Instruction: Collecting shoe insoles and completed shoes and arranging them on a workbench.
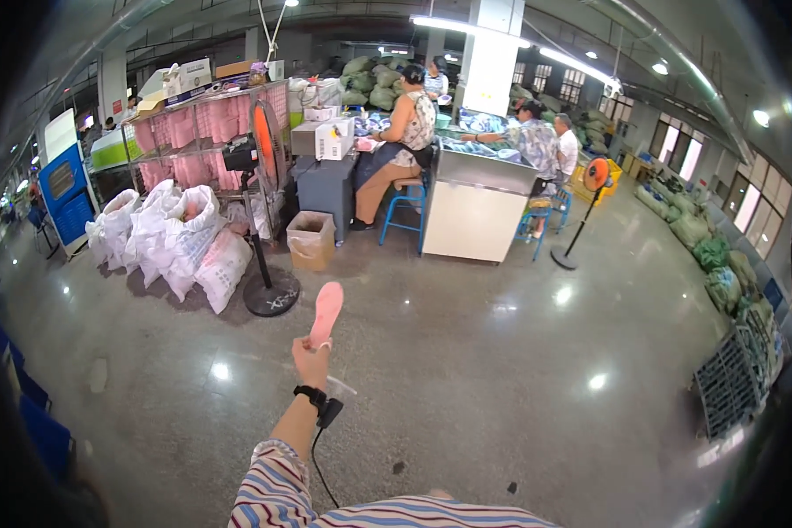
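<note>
You are holding your left hand (311,359) out ahead of you at arm's length, with the fingers (319,345) closing tight round the near end of a flat pink shoe insole (327,310). The insole is standing up from your grip and pointing away from you, in mid-air over the polished grey stone floor (466,370), touching nothing else. A black wrist band (310,393) with a thin cable hanging from it is sitting just behind the hand, and your striped sleeve (268,488) is coming in from the near edge. Your right hand is not showing, so I cannot tell you how it is doing. Far and to the left, a black pedestal fan with orange blades (264,141) is standing beside a heap of full white woven sacks (185,238) and an open brown cardboard box (311,239). Behind them a wire rack (194,132) is carrying stacks of pink pieces. Farther off, several people are sitting on blue stools at a grey desk (326,185) and a white desk (471,216). As I judge it, you are in the carrying or showing step, with the insole lifted and not yet set anywhere. Any move from here is calling for a steady pinch at that near end, since so thin a piece is likely to flop or slip.
</note>
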`<action>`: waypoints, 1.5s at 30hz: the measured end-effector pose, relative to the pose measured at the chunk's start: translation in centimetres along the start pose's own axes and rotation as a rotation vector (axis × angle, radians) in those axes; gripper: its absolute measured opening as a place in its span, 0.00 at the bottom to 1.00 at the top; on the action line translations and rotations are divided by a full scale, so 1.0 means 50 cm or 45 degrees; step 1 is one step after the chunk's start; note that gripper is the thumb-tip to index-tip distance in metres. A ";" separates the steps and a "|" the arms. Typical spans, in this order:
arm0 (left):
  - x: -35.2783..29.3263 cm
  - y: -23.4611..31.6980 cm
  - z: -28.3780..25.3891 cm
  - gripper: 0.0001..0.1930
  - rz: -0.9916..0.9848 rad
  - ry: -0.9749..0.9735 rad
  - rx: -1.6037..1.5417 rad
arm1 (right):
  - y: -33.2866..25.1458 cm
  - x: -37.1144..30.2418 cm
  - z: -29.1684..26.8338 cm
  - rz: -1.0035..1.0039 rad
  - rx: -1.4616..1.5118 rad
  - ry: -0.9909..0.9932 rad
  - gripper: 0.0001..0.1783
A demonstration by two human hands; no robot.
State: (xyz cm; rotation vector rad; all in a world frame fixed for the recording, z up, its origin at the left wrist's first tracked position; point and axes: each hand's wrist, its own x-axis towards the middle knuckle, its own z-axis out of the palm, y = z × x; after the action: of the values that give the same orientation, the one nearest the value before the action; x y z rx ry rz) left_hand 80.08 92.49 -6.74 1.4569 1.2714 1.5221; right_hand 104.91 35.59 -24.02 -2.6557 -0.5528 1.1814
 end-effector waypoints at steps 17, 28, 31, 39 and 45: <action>0.533 0.189 0.521 0.22 0.316 -0.151 0.026 | -0.833 0.822 -0.373 -0.718 -0.574 -0.041 0.15; 1.061 -0.041 0.917 0.22 0.333 0.011 0.083 | -1.263 1.059 -0.694 -0.433 -0.720 -0.544 0.16; 1.219 -0.085 1.062 0.20 0.466 0.017 0.191 | -1.338 1.185 -0.788 -0.297 -0.533 -0.358 0.16; 1.543 -0.221 1.368 0.18 0.238 0.257 0.282 | -1.398 1.280 -0.947 -0.097 -0.197 -0.085 0.17; 1.710 -0.196 1.558 0.19 0.302 0.207 0.338 | -1.514 1.598 -1.044 -0.337 -0.513 -0.222 0.18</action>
State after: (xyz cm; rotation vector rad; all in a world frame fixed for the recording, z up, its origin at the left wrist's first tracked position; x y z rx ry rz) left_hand 141.41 190.42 4.29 1.7327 1.4851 1.7058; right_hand 173.20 136.39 -19.74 -2.6816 -1.2497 1.3425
